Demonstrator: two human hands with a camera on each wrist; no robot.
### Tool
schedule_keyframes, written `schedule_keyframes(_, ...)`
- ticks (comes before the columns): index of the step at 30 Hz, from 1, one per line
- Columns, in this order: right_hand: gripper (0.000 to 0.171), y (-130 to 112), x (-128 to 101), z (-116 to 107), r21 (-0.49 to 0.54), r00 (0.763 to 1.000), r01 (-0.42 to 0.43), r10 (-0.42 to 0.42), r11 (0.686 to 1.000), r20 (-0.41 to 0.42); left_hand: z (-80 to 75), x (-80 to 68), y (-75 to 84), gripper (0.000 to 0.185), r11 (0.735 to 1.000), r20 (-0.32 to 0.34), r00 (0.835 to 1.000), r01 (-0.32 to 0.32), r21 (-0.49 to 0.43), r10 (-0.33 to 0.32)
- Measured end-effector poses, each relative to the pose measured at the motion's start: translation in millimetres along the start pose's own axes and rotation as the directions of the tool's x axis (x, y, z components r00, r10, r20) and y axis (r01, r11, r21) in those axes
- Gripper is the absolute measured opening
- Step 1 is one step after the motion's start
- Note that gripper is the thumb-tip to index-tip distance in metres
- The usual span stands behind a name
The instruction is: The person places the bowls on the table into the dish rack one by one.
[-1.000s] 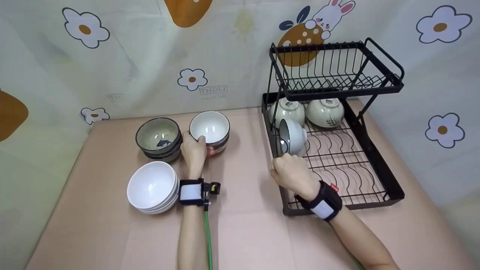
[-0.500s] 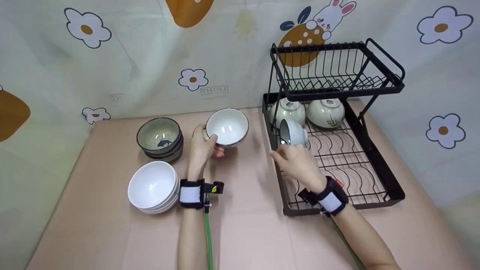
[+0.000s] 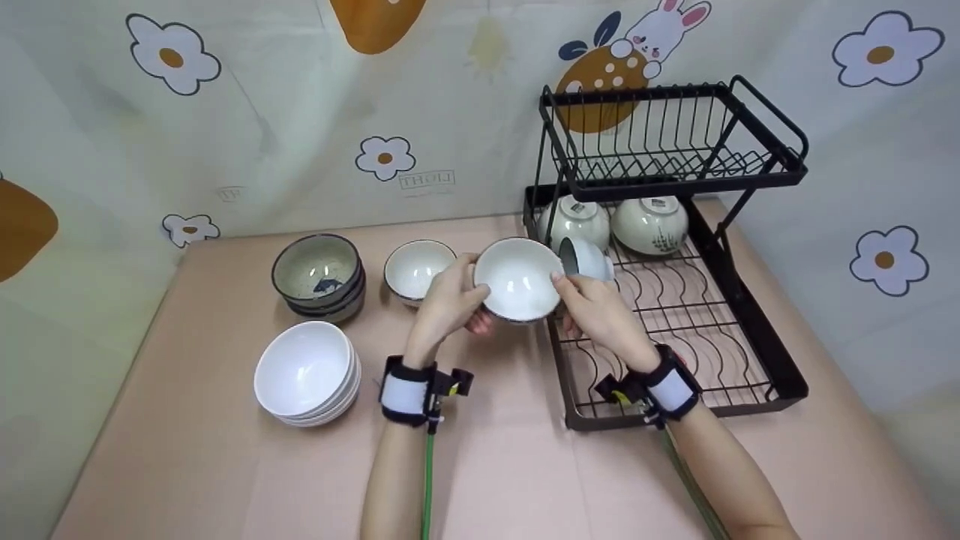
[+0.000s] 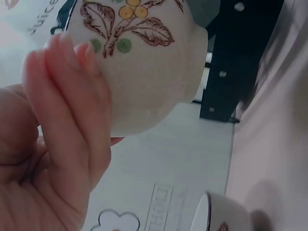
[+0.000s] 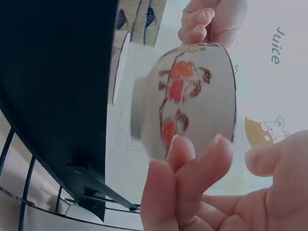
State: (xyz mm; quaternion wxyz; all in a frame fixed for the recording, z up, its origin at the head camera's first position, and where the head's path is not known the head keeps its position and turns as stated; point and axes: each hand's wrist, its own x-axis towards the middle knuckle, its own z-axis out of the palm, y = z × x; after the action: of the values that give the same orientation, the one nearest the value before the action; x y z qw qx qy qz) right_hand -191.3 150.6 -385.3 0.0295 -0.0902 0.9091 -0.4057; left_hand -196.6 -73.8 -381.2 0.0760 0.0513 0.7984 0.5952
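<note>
In the head view a bowl (image 3: 519, 277), white inside with a thin dark rim, is held between both hands above the table at the rack's left edge. My left hand (image 3: 450, 296) grips its left side, thumb at the rim and fingers underneath. My right hand (image 3: 600, 315) pinches the right rim, its thumb over the edge. The wrist views show the outside of this bowl, painted with brown leaves and berries (image 4: 132, 24) and red-orange birds (image 5: 180, 89). A similar bowl (image 3: 420, 270) stands on the table behind the left hand.
Stacks of grey-green bowls (image 3: 316, 274) and white bowls (image 3: 306, 371) stand at left. On the right is a black two-tier dish rack (image 3: 757, 330). Its lower tier holds two upturned bowls (image 3: 651, 225) at the back and a bowl on its side (image 3: 589, 259).
My left hand has lifted the top bowl off its stack and carried it right towards the rack. My right hand has moved from the rack's left edge to this bowl's rim.
</note>
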Motion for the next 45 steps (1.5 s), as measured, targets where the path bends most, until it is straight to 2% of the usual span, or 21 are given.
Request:
schedule_keyframes(5,0.041,7,3,-7,0.071,0.999,-0.034,0.033,0.997,0.016,16.1,-1.0,5.5,0.056,0.999,0.051,0.998,-0.030,0.036,0.028)
schedule_keyframes(8,0.041,10,4,-13,0.145,0.995,-0.077,0.068,0.986,0.066,20.8,-3.2,7.9,0.056,0.999,0.058,0.998,-0.037,0.028,0.035)
schedule_keyframes(11,0.041,10,4,-17,0.168,0.992,-0.098,0.083,0.981,0.093,23.6,-6.4,11.3,0.055,0.999,0.062,0.997,-0.036,0.012,0.036)
schedule_keyframes(18,0.043,8,1,-24,0.125,0.995,-0.081,0.072,0.989,0.070,27.2,-12.3,19.4,0.056,1.000,0.065,0.998,-0.017,0.023,0.015)
schedule_keyframes(25,0.042,8,-2,-33,0.081,0.997,-0.077,0.074,0.994,0.037,33.1,-11.5,20.9,0.061,1.000,0.127,0.992,0.006,0.000,-0.006)
schedule_keyframes(28,0.041,9,-3,-37,0.085,0.997,-0.075,0.072,0.994,0.035,36.0,-11.9,21.3,0.061,1.000,0.136,0.991,-0.013,0.009,0.012)
schedule_keyframes(37,0.039,10,-6,-54,-0.003,0.999,-0.021,0.021,1.000,-0.037,45.9,-11.6,21.2,0.062,0.998,0.179,0.982,-0.066,0.000,0.065)
schedule_keyframes(45,0.036,13,-8,-69,-0.028,0.994,-0.008,0.005,1.000,-0.114,53.0,-8.5,21.0,0.063,1.000,0.214,0.977,-0.001,-0.002,0.002)
